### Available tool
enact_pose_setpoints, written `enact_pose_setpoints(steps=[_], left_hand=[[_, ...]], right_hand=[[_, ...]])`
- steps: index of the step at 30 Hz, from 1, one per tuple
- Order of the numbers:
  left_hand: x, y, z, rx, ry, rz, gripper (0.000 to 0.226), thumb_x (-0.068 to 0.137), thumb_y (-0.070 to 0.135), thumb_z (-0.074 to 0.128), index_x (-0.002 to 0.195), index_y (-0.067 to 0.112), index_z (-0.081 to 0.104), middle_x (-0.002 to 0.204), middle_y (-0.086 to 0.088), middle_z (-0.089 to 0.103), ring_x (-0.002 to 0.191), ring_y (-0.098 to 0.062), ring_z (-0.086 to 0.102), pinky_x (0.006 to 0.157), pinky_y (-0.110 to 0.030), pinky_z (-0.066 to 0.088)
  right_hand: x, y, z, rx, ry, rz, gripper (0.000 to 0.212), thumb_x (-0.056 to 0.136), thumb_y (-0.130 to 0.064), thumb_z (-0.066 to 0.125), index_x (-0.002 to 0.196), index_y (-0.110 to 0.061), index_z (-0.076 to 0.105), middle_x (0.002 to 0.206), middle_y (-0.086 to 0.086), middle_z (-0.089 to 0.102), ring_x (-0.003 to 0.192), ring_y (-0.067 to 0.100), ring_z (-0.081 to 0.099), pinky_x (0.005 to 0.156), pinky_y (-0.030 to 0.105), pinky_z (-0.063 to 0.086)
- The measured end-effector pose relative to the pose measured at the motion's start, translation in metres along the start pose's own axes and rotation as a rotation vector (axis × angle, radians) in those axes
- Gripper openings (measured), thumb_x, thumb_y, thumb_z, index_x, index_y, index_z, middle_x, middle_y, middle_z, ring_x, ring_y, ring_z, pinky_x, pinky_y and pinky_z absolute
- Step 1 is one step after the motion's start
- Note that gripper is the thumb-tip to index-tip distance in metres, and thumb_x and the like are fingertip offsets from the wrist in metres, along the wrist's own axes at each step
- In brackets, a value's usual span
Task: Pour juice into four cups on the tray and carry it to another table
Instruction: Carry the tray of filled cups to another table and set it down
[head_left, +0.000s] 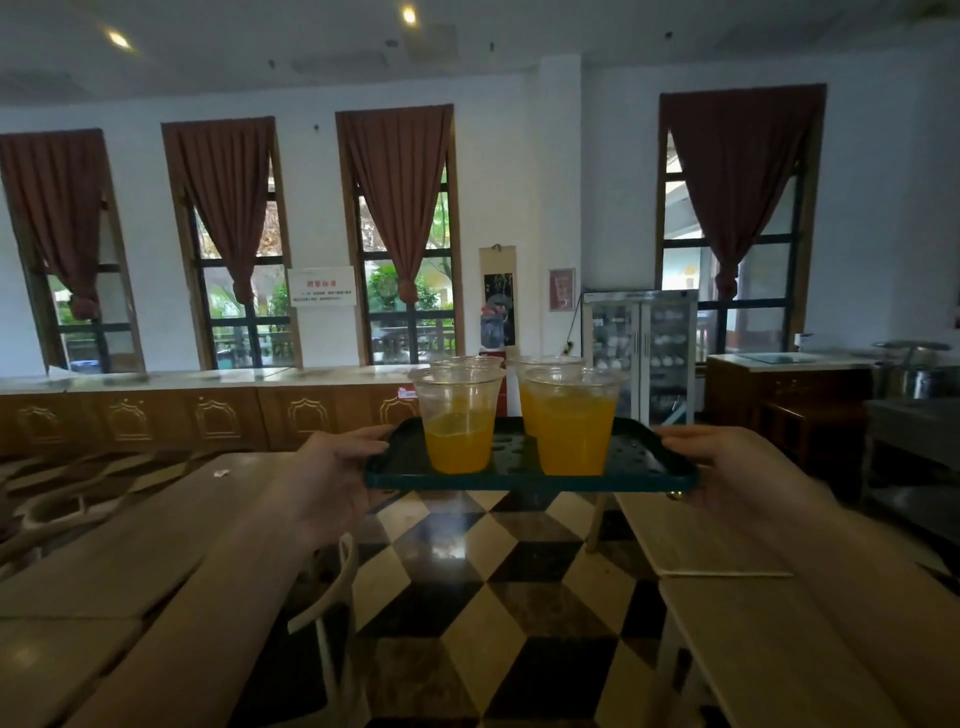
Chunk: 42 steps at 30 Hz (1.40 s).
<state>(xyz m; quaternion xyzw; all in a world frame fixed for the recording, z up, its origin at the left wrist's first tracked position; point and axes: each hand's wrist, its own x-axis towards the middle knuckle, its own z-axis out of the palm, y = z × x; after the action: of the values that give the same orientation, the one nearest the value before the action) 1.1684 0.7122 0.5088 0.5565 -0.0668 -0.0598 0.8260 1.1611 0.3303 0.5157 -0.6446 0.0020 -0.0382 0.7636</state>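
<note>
1. Left wooden table: stood beside the checkered floor.
2. Left hand: grasped the tray's left edge, thumb on the rim.
3. Dark green tray: was held level in the air above the aisle, between both hands.
4. Four clear cups: near-left cup was about half full of orange juice; near-right cup was fuller; two rear cups were largely hidden.
5. Right hand: grasped the tray's right edge.
6. Right wooden table: stood below the right arm.

Pretty dim room, daylight from the windows plus two ceiling spotlights; forearms motion-blurred, edges fisheye-bent, floor glare.
</note>
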Motion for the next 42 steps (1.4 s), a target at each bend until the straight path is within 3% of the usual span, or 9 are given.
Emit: enact_pose_setpoints(steps=[5, 8, 11, 16, 18, 23, 29, 35, 42], left_hand=[[0.081, -0.008, -0.013, -0.02, -0.032, -0.007, 0.033, 0.084, 0.006, 0.057, 0.11, 0.005, 0.077, 0.124, -0.02, 0.07, 0.113, -0.035, 0.069, 0.078, -0.038, 0.061], [0.13, -0.009, -0.026, -0.022, -0.049, -0.01, 0.033, 0.083, 0.007, 0.059, 0.11, 0.005, 0.077, 0.124, -0.02, 0.07, 0.113, -0.035, 0.068, 0.081, -0.039, 0.061], [0.181, -0.01, -0.042, -0.017, -0.09, -0.016, 0.034, 0.083, 0.007, 0.059, 0.113, 0.006, 0.076, 0.127, -0.019, 0.069, 0.117, -0.035, 0.066, 0.085, -0.04, 0.06], [0.273, -0.003, -0.074, -0.062, -0.092, -0.026, 0.032, 0.082, 0.005, 0.059, 0.108, 0.003, 0.077, 0.124, -0.021, 0.07, 0.11, -0.033, 0.071, 0.076, -0.035, 0.061], [0.311, 0.005, -0.088, -0.057, -0.103, -0.035, 0.033, 0.083, 0.004, 0.057, 0.11, 0.002, 0.076, 0.124, -0.022, 0.07, 0.106, -0.032, 0.072, 0.073, -0.034, 0.061], [0.404, 0.031, -0.12, -0.072, -0.144, -0.037, 0.03, 0.085, 0.003, 0.056, 0.105, 0.003, 0.078, 0.117, -0.022, 0.073, 0.104, -0.035, 0.073, 0.07, -0.036, 0.062], [0.505, 0.046, -0.145, -0.065, -0.205, -0.044, 0.034, 0.088, 0.001, 0.049, 0.106, 0.002, 0.078, 0.117, -0.021, 0.073, 0.099, -0.031, 0.075, 0.069, -0.034, 0.062], [0.592, 0.033, -0.158, -0.03, -0.222, -0.071, 0.034, 0.088, 0.003, 0.049, 0.103, 0.006, 0.079, 0.113, -0.018, 0.075, 0.096, -0.029, 0.075, 0.067, -0.033, 0.062], [0.713, 0.007, -0.158, -0.03, -0.21, -0.079, 0.032, 0.084, 0.004, 0.055, 0.105, 0.008, 0.079, 0.118, -0.017, 0.074, 0.105, -0.032, 0.073, 0.072, -0.038, 0.062]], right_hand=[[0.077, 0.006, -0.001, -0.006, 0.012, 0.004, 0.027, 0.096, -0.003, 0.052, 0.12, -0.004, 0.064, 0.118, 0.015, 0.065, 0.106, 0.03, 0.064, 0.076, 0.037, 0.057], [0.122, 0.012, 0.004, -0.009, 0.012, 0.012, 0.028, 0.096, -0.001, 0.051, 0.122, -0.003, 0.063, 0.121, 0.015, 0.064, 0.108, 0.032, 0.064, 0.079, 0.038, 0.056], [0.168, 0.02, 0.012, -0.034, 0.026, 0.011, 0.029, 0.095, -0.002, 0.051, 0.123, -0.003, 0.063, 0.122, 0.015, 0.064, 0.108, 0.031, 0.064, 0.074, 0.036, 0.056], [0.25, 0.029, 0.036, -0.041, 0.084, 0.015, 0.028, 0.095, -0.003, 0.053, 0.121, -0.002, 0.062, 0.121, 0.017, 0.065, 0.105, 0.029, 0.065, 0.055, 0.026, 0.056], [0.284, 0.032, 0.048, -0.026, 0.112, 0.004, 0.027, 0.095, -0.003, 0.053, 0.12, -0.001, 0.063, 0.12, 0.018, 0.065, 0.104, 0.03, 0.066, 0.054, 0.026, 0.056], [0.369, 0.031, 0.08, -0.007, 0.153, -0.034, 0.028, 0.096, -0.006, 0.052, 0.121, 0.001, 0.062, 0.123, 0.02, 0.063, 0.107, 0.033, 0.064, 0.069, 0.034, 0.054], [0.459, 0.041, 0.104, -0.029, 0.217, -0.043, 0.026, 0.095, -0.004, 0.052, 0.118, -0.001, 0.064, 0.12, 0.019, 0.064, 0.108, 0.033, 0.063, 0.072, 0.036, 0.053], [0.539, 0.055, 0.099, -0.023, 0.255, -0.04, 0.025, 0.095, -0.004, 0.052, 0.115, -0.002, 0.066, 0.12, 0.02, 0.065, 0.11, 0.037, 0.062, 0.095, 0.05, 0.051], [0.636, 0.073, 0.075, 0.028, 0.305, -0.064, 0.021, 0.094, -0.004, 0.052, 0.107, -0.006, 0.068, 0.113, 0.018, 0.066, 0.107, 0.036, 0.064, 0.098, 0.052, 0.05]])
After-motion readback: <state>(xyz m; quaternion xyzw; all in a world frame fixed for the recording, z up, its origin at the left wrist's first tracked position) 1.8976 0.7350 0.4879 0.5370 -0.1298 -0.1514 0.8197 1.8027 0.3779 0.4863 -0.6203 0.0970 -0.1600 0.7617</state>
